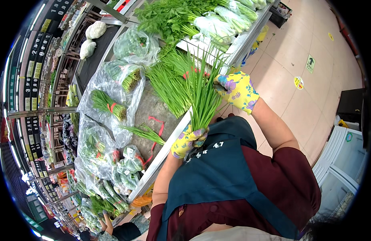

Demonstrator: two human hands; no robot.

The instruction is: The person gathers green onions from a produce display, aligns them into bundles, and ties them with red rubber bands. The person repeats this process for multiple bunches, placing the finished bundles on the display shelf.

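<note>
In a yellow floral glove, my left hand (pixel 190 141) grips the pale lower ends of a loose bunch of garlic chives (pixel 203 93). The long green blades fan upward, away from my apron. My right hand (pixel 238 90), in a matching glove, has its fingers curled at the right edge of the blades; whether a blade is pinched there is hidden. Just beyond the bunch, a pile of chives (pixel 170 84) lies on a dark mesh mat (pixel 146 105). A small loose bundle of chives (pixel 146 134) and a red ribbon (pixel 161 126) rest nearer the white shelf edge.
Chive bundles tied in red (pixel 108 105) lie on clear plastic bags (pixel 128 111) at the left. Leafy celery (pixel 170 21) and bagged vegetables (pixel 215 28) fill the far shelf. Another person (pixel 125 230) reaches into the display at lower left. Tiled floor (pixel 281 90) runs along the right.
</note>
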